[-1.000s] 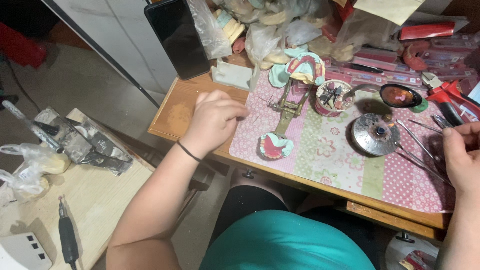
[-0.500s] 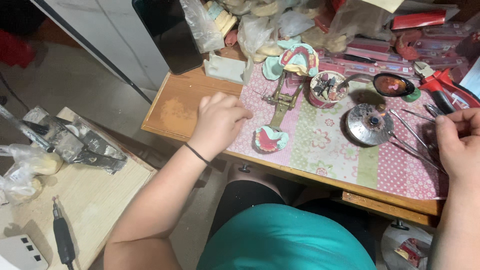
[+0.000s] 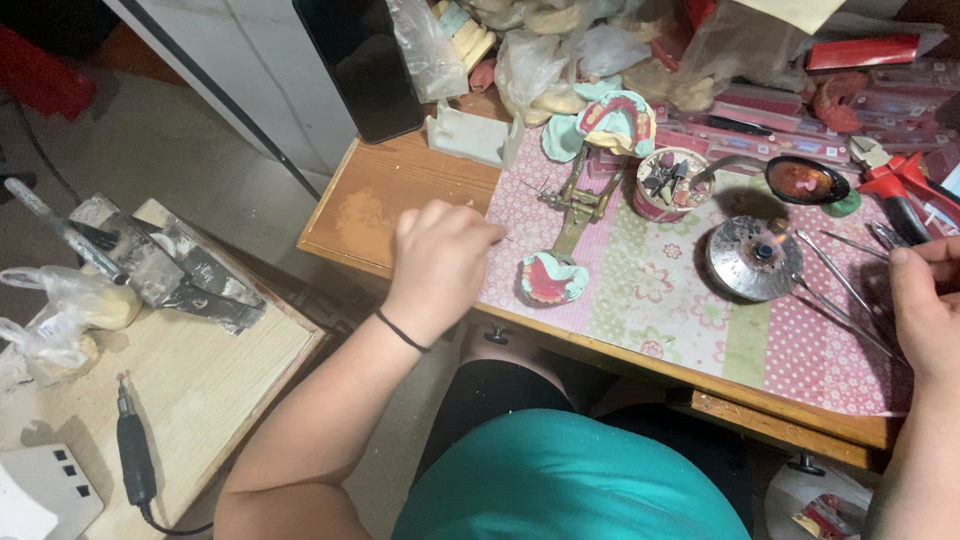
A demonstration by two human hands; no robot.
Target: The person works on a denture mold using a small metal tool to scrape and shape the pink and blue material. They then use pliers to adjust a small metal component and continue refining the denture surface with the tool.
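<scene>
- Head view, left side: the left hand (image 3: 440,262) hangs over the edge of the patterned mat (image 3: 680,300), its fingers curled into a loose fist. A very thin pin-like thing seems to stick out past the knuckles, but it is too fine to say whether the hand grips it.
- Head view, middle: just beside that hand lies a pink wax denture on a teal base (image 3: 552,280), flat on the mat and not touched by either hand. Behind it stands a brass articulator (image 3: 580,195) carrying a second pink-and-teal model (image 3: 615,115) at its top. The lower model sits apart from the articulator, so by my judgement the setting-up is only part done: one arch mounted, the other loose on the mat.
- Head view, right side: the right hand (image 3: 925,310) rests at the mat's right edge, fingers bent, near several thin metal instruments (image 3: 840,285); whether it holds one I cannot tell.
- Between the hands sits a round metal burner (image 3: 755,258) with a small flame, and behind it a cup of small tools (image 3: 665,185) and a dark spoon-like dish (image 3: 800,180) with reddish wax, suggesting wax work is under way and not finished.
</scene>
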